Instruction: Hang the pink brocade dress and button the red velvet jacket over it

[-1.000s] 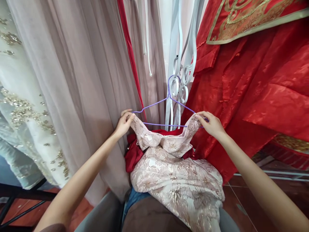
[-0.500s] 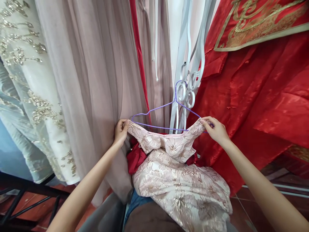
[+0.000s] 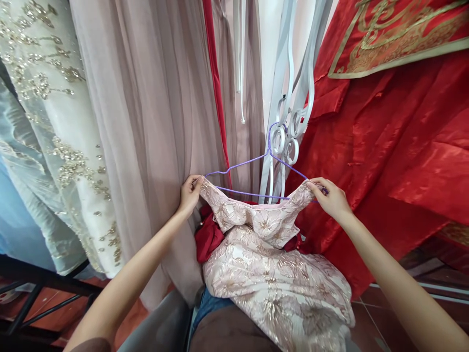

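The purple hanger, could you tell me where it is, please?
In the head view, the purple hanger is near the centre, between the left hand and right hand, at the dress straps.

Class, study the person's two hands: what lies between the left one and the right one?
In the head view, the top of the floral dress and the purple hanger span the stretch between the left hand and the right hand.

Pale pink brocade dress (image 3: 269,274), metallic gold florals: bodice front up, wide straps spread at the hanger's ends, skirt in loose folds below. Purple slim hanger (image 3: 270,149): hook up, lower bar passing behind both straps. Can't tell if straps are looped over.
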{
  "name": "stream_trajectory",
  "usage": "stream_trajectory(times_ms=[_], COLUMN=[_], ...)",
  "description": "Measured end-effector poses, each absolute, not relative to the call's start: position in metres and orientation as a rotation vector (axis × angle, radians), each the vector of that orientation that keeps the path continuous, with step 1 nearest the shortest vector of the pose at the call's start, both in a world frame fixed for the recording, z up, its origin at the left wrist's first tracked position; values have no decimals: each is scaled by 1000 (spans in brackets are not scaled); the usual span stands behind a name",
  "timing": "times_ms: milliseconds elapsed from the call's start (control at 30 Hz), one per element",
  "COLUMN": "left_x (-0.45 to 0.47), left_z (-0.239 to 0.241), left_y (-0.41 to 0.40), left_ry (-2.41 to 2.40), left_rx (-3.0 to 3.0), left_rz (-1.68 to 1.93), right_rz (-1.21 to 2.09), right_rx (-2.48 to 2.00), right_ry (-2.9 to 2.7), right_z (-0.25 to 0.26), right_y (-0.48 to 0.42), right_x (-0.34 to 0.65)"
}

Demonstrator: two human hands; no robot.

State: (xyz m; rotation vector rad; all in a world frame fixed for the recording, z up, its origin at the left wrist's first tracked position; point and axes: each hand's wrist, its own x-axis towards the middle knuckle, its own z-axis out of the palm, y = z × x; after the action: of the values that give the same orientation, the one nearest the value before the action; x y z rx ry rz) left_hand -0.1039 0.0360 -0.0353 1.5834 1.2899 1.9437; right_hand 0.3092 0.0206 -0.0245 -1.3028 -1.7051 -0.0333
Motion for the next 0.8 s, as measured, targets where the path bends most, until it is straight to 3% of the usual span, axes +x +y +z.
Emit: stream_trajectory(times_ms=[333,567,800], left_x=[-120,-110,-79], left_z=[-57,-27,23], left_y=[32,40,47], left_ry=[1354,1279,1267], left_rx=[1523,1656,2229], left_rz=[1989,1911,1455], right_rz=[11,-30,1], right_rx=[-1316,-1310,-1293], right_ry=[-1700,-1687,-1689], right_z=[-23,-24,-19], right_y=[19,20,19], right_x=[308,306,303])
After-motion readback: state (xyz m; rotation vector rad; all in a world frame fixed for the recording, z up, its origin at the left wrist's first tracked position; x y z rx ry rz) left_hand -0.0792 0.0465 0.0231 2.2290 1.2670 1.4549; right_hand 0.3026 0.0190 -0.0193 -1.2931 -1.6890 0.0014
